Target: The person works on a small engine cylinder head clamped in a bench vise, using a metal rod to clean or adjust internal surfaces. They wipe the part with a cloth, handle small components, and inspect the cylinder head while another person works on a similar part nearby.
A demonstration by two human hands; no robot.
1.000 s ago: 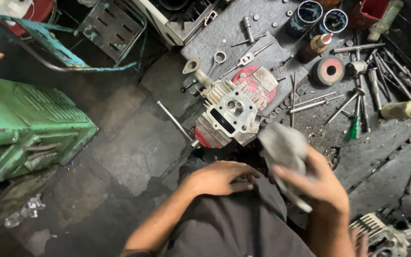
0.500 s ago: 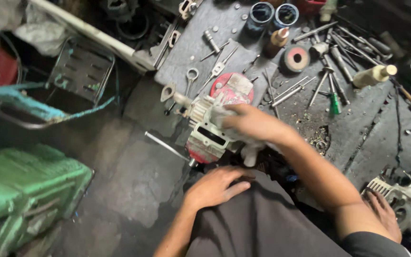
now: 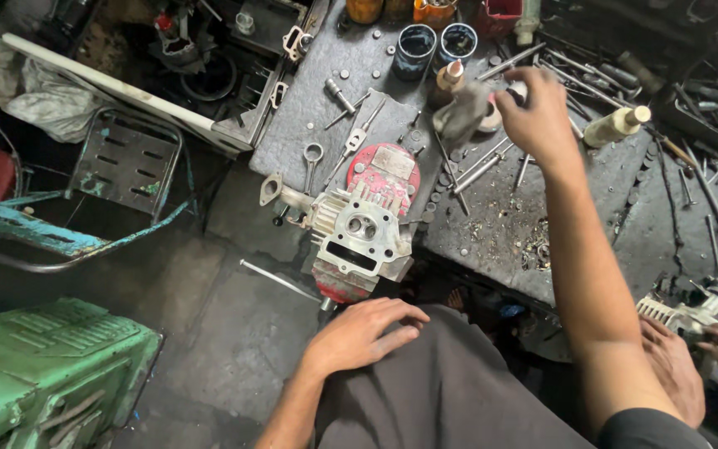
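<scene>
My right hand (image 3: 533, 116) reaches far forward over the dark workbench (image 3: 492, 224) and grips a grey rag (image 3: 461, 114), close to a small round tin and a brown-capped bottle (image 3: 449, 76). My left hand (image 3: 365, 333) lies flat on my knee, on dark trousers, holding nothing. Just ahead of it a silver engine cylinder head (image 3: 357, 233) sits on a red round plate (image 3: 384, 175) at the bench's near edge.
Wrenches, bolts, screwdrivers and two dark cups (image 3: 415, 48) litter the bench. A pale bottle (image 3: 617, 126) lies right of my hand. Another person's hands (image 3: 691, 366) work on an engine part at lower right. A green metal box (image 3: 43, 366) and a metal chair (image 3: 126, 166) stand left.
My right hand, with the rag, moved from the cylinder head up and away to the far side of the bench. My left hand stayed on my knee.
</scene>
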